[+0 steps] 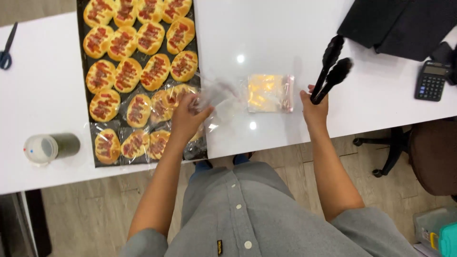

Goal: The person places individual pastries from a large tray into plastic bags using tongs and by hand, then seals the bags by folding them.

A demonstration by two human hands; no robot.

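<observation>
My left hand (186,116) grips a clear plastic bag (216,95) over the near right corner of a dark baking tray (82,57). The tray holds several oval buns (127,74) topped with red sauce; those in the nearest rows are wrapped in clear bags. My right hand (314,109) holds black tongs (331,66), tips pointing away from me and almost together. Between my hands a stack of clear bags (270,93) lies flat on the white table (266,38).
A clear-lidded jar (50,147) lies at the left near the table's front edge. Blue scissors (6,47) sit at the far left. A black calculator (431,81) and dark cloth (400,24) are at the far right. A chair (423,152) stands beyond the table's edge.
</observation>
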